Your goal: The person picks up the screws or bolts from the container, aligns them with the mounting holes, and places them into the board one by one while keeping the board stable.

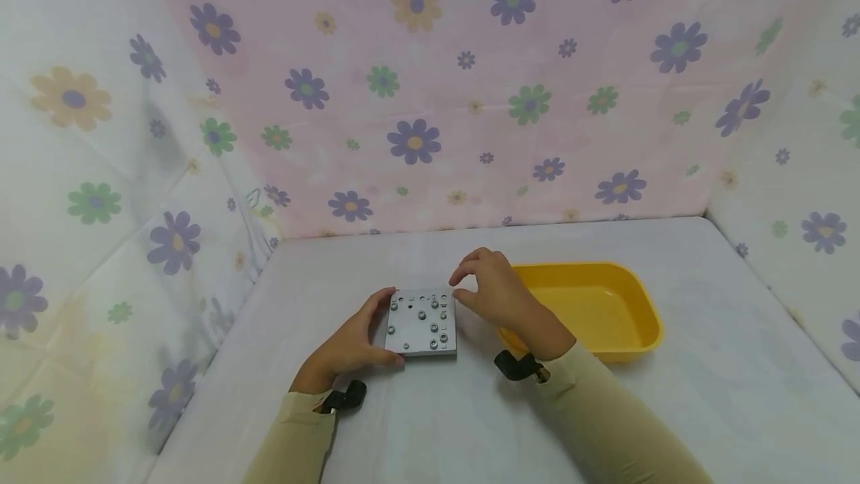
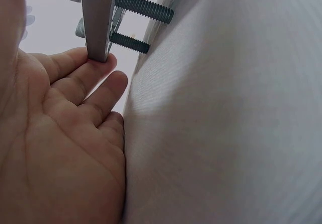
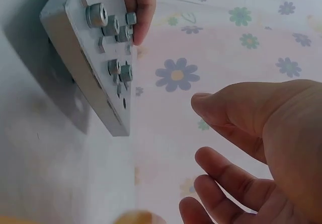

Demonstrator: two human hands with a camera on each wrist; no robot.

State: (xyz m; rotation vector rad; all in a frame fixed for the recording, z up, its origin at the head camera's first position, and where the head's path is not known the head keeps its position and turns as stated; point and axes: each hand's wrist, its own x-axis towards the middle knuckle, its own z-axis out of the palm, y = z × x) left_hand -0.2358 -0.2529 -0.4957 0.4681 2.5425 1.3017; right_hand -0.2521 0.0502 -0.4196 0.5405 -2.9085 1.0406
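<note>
A square metal plate (image 1: 411, 327) with several socket-head screws in its holes is near the middle of the table. My left hand (image 1: 352, 346) grips it at the left side, thumb at the near edge and fingers at the far edge. Seen from the left wrist, threaded screw shanks (image 2: 146, 8) stick out below the plate, close over the tabletop. My right hand (image 1: 496, 293) hovers by the plate's far right corner, thumb and fingers apart with nothing between them. From the right wrist, screw heads (image 3: 96, 15) and a bare hole show on the plate's top.
A yellow tray (image 1: 648, 305) stands to the right, partly behind my right wrist. White cloth covers the table (image 1: 443, 424). Flower-patterned cloth (image 1: 457, 58) hangs at the back and both sides. Each wrist has a black strap-on device (image 1: 513, 364).
</note>
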